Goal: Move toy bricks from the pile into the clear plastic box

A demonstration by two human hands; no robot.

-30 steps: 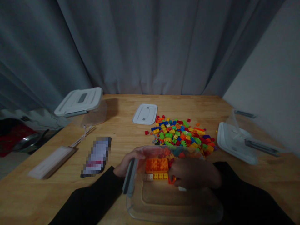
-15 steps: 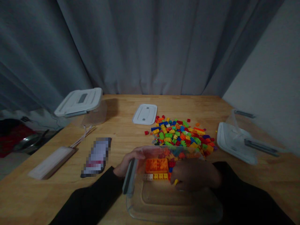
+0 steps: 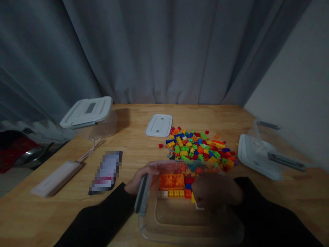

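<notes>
A clear plastic box (image 3: pixel 180 223) stands at the table's near edge. Inside it, toy bricks are laid in rows: a large orange brick (image 3: pixel 171 181), a yellow row (image 3: pixel 174 193) and a red one. My left hand (image 3: pixel 140 178) is curled round the box's left rim by its grey latch (image 3: pixel 141 197). My right hand (image 3: pixel 216 192) reaches into the box with fingers closed, pressing a small yellow brick (image 3: pixel 193 198) at the right end of the row. A white brick peeks out below that hand.
A heap of coloured bricks (image 3: pixel 199 147) lies just behind the box. A white lid (image 3: pixel 158 125) lies behind that, a lidded box (image 3: pixel 88 113) at back left, another container with lid (image 3: pixel 259 156) at right. A flat white case (image 3: pixel 56 178) and a blurred dark item (image 3: pixel 106 171) lie at left.
My right hand has shifted slightly right inside the box; a red brick now sits at the row's end and a yellow brick is at its fingertips. My left hand has stayed put.
</notes>
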